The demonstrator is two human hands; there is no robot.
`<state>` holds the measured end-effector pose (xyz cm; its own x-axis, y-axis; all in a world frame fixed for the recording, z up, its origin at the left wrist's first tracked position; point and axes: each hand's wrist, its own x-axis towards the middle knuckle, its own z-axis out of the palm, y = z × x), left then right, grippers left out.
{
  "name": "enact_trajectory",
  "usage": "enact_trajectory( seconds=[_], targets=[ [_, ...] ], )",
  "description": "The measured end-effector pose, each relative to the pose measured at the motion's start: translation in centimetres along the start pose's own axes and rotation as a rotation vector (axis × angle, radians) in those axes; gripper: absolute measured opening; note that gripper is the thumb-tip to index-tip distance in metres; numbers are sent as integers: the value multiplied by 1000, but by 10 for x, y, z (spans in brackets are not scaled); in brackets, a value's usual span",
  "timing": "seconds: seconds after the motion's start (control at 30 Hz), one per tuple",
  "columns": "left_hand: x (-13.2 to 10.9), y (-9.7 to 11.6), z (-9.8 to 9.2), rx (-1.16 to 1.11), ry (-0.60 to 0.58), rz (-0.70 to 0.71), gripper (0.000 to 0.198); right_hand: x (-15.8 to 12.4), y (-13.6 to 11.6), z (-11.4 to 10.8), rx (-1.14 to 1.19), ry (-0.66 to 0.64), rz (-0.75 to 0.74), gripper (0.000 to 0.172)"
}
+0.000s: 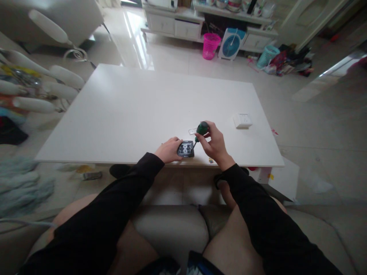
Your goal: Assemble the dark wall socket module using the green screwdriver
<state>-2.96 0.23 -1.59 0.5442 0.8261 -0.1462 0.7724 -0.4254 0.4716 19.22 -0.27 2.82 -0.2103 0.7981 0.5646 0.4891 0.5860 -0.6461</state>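
Observation:
A small black box-like device (185,148), its inner face with slots and fittings turned up, lies near the front edge of the white table (137,114). My left hand (169,149) is closed on its left side, thumb and fingers at the rim. In my right hand (213,143) is a screwdriver (202,129) with a dark green handle, tilted so its shaft points down to the device's right edge. Whether the tip sits in a screw is too small to tell. Just behind, a clear flat rectangular piece (192,131) lies partly hidden by the handle.
A white wall socket box (242,120) stands on the table at the right. A tiny colourful bit (211,160) lies at the front edge. Beyond the table are a pink basket (211,46), a blue-white fan (231,44) and a white cabinet (172,26). A floor lamp's arms (51,82) reach in at left.

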Motion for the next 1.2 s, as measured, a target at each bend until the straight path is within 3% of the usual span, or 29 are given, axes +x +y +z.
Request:
enact_trajectory(
  seconds=[0.17,0.43,0.87,1.2],
  targets=[
    [1,1,-1,3,4,8,61,-2,1,-1,-49,-66,-43,33],
    [0,-2,3,-10,10,12,60,1,0,-3,11,56,-13,35],
    [0,1,0,-20,-9,18,64,-1,1,1,18,-2,1,31],
    [-1,-1,0,-32,-2,9,64,0,0,-1,30,47,8,30]
  ],
)
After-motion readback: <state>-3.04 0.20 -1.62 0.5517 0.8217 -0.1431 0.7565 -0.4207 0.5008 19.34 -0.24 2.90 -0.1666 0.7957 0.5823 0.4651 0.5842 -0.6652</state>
